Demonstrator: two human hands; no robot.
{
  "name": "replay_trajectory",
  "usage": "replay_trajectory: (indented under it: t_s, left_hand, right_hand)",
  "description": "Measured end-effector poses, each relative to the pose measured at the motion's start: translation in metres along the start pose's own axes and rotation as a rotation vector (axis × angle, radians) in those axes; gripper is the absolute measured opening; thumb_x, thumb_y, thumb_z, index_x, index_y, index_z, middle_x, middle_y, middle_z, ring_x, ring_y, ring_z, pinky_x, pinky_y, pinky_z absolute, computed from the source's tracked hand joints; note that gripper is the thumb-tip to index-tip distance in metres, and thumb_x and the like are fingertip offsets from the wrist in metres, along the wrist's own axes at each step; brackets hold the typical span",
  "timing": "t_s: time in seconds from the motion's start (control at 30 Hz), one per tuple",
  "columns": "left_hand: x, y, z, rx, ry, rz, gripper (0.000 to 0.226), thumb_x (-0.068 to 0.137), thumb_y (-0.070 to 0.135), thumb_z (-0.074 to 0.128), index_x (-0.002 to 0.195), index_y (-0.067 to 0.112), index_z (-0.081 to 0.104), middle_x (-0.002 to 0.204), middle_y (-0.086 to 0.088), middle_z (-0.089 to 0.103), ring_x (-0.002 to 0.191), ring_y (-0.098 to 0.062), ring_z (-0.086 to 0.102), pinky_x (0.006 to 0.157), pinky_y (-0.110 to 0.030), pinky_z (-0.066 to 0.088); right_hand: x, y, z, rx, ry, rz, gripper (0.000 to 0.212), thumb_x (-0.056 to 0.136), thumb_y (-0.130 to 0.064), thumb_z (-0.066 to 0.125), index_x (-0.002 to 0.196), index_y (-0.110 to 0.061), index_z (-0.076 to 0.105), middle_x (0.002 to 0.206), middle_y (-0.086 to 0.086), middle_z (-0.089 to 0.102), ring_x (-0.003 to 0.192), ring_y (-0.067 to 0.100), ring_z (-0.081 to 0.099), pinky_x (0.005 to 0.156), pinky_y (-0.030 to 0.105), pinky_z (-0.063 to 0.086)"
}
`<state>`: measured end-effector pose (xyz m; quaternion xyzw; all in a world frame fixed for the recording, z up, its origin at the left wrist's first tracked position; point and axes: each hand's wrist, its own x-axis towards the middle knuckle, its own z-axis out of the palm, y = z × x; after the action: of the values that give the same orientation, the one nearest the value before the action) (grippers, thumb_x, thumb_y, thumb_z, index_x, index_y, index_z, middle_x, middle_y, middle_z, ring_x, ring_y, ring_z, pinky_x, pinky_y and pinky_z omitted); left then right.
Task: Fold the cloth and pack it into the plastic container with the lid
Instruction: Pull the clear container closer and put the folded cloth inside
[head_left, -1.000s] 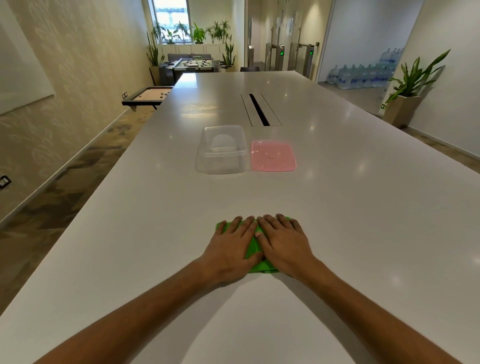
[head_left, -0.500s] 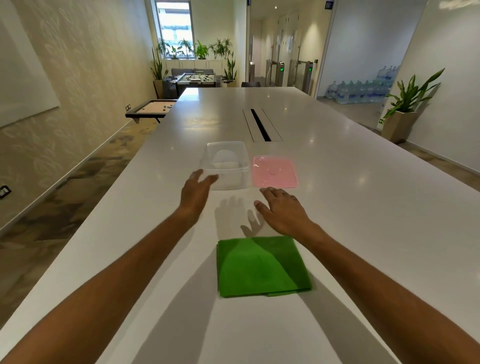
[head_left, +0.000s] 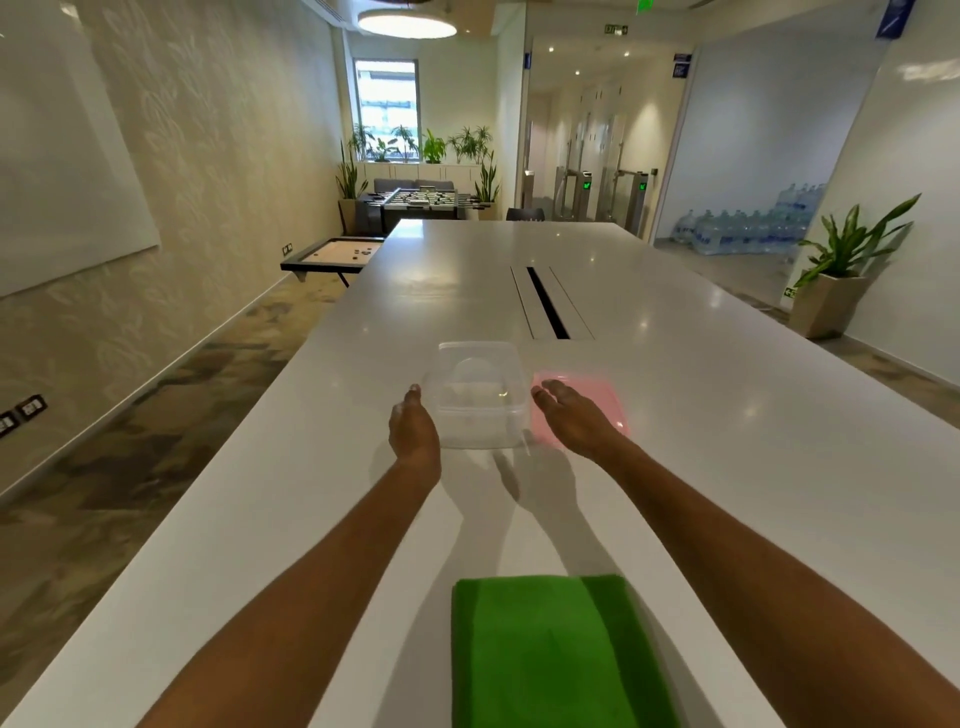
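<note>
The folded green cloth (head_left: 550, 649) lies flat on the white table (head_left: 727, 467), near me between my forearms. Farther out stands the clear plastic container (head_left: 475, 395), without its lid. My left hand (head_left: 414, 434) is at the container's left side, fingers apart, touching or nearly touching the wall. My right hand (head_left: 574, 415) hovers open just right of the container, above the pink lid (head_left: 605, 400) that lies flat on the table. Neither hand holds anything.
A black cable slot (head_left: 545, 304) runs along the table's middle beyond the container. The table's left edge drops to patterned floor. A potted plant (head_left: 841, 275) stands at the right wall; a low game table (head_left: 332, 254) stands far left.
Both hands left the cloth and reached forward to either side of the container. The view tilted up, so the cloth now sits lower in frame.
</note>
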<state>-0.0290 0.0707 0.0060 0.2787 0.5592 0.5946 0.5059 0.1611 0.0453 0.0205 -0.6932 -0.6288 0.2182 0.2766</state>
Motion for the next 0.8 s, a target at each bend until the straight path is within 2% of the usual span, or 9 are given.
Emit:
replay_trajectory:
  t_s: [0.27,0.33,0.47,0.57,0.63,0.7,0.8]
  left_hand:
    - [0.036,-0.018,0.024,0.033,0.03,0.049,0.045,0.096,0.042,0.04,0.126,0.013,0.056,0.132,-0.011,0.056,0.12,-0.029,0.05,0.099,-0.035,0.036]
    - [0.047,-0.024,0.026,0.058,0.038,0.08,0.043,0.097,0.041,0.04,0.125,0.014,0.057,0.127,-0.007,0.057,0.118,-0.027,0.051,0.102,-0.037,0.037]
    - [0.063,-0.037,0.028,0.049,0.047,0.104,0.038,0.097,0.039,0.041,0.123,0.016,0.057,0.11,0.003,0.053,0.103,-0.017,0.048,0.097,-0.034,0.036]
    - [0.067,-0.043,0.029,0.032,0.051,0.11,0.035,0.098,0.036,0.041,0.123,0.017,0.057,0.107,0.006,0.053,0.102,-0.015,0.048,0.092,-0.029,0.036]
    - [0.065,-0.045,0.031,0.042,0.06,0.117,0.035,0.098,0.035,0.04,0.124,0.018,0.056,0.111,0.005,0.055,0.104,-0.015,0.05,0.091,-0.027,0.035]
    - [0.062,-0.047,0.034,0.059,0.072,0.127,0.039,0.098,0.036,0.04,0.13,0.017,0.052,0.126,0.001,0.056,0.114,-0.018,0.051,0.093,-0.025,0.035]
    - [0.058,-0.051,0.038,0.061,0.078,0.127,0.044,0.098,0.037,0.039,0.138,0.02,0.044,0.14,-0.003,0.05,0.125,-0.02,0.047,0.096,-0.024,0.033]
  right_hand:
    - [0.071,0.002,0.007,0.163,-0.016,0.048,0.058,0.099,-0.047,0.027,0.144,-0.011,0.033,0.151,0.013,0.036,0.137,0.031,0.035,0.114,0.046,0.027]
    - [0.09,0.006,0.012,0.187,-0.013,0.05,0.058,0.099,-0.048,0.027,0.144,-0.011,0.033,0.151,0.013,0.036,0.137,0.031,0.035,0.113,0.046,0.028]
    - [0.126,0.01,0.021,0.288,-0.017,0.091,0.061,0.098,-0.051,0.027,0.144,-0.011,0.03,0.151,0.015,0.034,0.136,0.033,0.034,0.112,0.05,0.029]
    - [0.149,0.009,0.028,0.422,-0.027,0.108,0.062,0.098,-0.049,0.028,0.146,-0.01,0.025,0.154,0.016,0.029,0.139,0.033,0.03,0.113,0.051,0.027]
    - [0.162,0.008,0.031,0.486,-0.026,0.117,0.061,0.099,-0.046,0.029,0.147,-0.008,0.023,0.155,0.015,0.026,0.141,0.032,0.027,0.115,0.048,0.025]
    - [0.175,0.006,0.035,0.526,-0.01,0.129,0.058,0.1,-0.042,0.032,0.145,-0.005,0.026,0.154,0.014,0.027,0.14,0.03,0.028,0.113,0.043,0.024]
    - [0.19,0.006,0.039,0.593,0.009,0.156,0.056,0.1,-0.04,0.034,0.143,-0.004,0.031,0.153,0.013,0.029,0.14,0.028,0.029,0.111,0.04,0.025]
